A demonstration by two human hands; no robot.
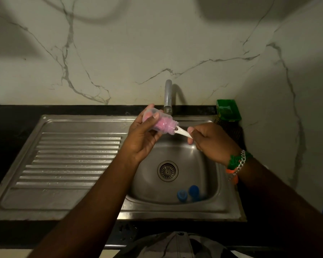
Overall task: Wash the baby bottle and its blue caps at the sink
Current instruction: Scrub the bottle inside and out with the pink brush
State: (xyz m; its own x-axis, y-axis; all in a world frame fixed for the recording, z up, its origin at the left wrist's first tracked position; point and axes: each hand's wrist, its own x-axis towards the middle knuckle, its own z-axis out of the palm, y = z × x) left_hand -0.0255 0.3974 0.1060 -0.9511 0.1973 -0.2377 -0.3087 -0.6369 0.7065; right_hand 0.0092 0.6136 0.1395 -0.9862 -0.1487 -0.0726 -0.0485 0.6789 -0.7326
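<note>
Centre frame: left hand [143, 135] gripped the clear plastic baby bottle [159, 121] sideways, so the right hand [211, 141], pinching the white-handled pink brush [183, 132], could scrub inside.

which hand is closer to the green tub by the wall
Right. The right hand, gripping the white brush handle, sits just below-left of the green tub; the left hand is farther left.
</note>
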